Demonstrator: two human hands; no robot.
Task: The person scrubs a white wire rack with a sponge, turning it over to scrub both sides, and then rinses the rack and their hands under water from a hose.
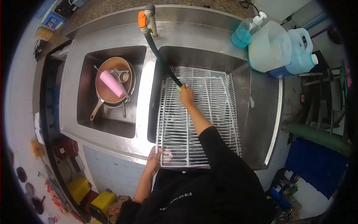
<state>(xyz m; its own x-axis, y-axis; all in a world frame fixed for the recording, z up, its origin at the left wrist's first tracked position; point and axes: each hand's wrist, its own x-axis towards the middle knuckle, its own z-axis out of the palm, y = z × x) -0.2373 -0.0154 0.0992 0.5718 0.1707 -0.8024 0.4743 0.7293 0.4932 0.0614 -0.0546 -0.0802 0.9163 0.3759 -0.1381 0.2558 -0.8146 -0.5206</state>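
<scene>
White wire racks point(197, 123), seemingly two stacked, lie over the right basin of the steel sink and reach its front edge. My left hand point(153, 161) is closed around the near left corner of the rack. Over the racks' far part, my right hand point(187, 95) grips the lower end of a dark green hose point(161, 59). Clear water seems to spread around the hose's mouth, though it is blurred. The hose hangs from a tap with an orange handle point(142, 19) at the back of the sink.
The left basin point(128, 128) holds a frying pan point(102, 89) with a pink cup point(112, 84), a small strainer point(123, 77) and utensils. At the back right stand a blue soap pump bottle point(242, 35), a cut plastic jug point(269, 46) and a blue-liquid jug point(301, 52).
</scene>
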